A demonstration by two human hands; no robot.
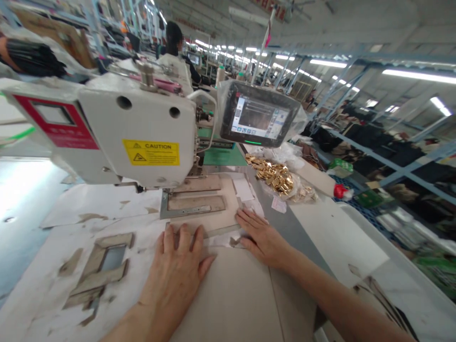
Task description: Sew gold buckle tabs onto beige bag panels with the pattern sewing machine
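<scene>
Head view shows, at the far left of the frame, a white table [35,266] with a taped beige template [98,273] lying on it in the lower left. Above it, in the upper left and centre, stands a white sewing machine [135,128] with a yellow caution label [151,152] on its head. Under the machine, in the centre of the frame, a metal clamp frame [194,203] lies flat on a beige fabric panel [231,289], which spreads from the machine down to the bottom edge. The left hand [176,270] rests flat on this panel in the lower centre, fingers stretched out and released, grasping nothing. Just right of it, the right hand [261,237] also lies flat, open palm down, its fingertips touching the panel edge near the frame. In the upper centre right a touch screen [258,118] is wrapped in plastic. Below it, a bag of gold metal pieces [278,178] lies on the table.
</scene>
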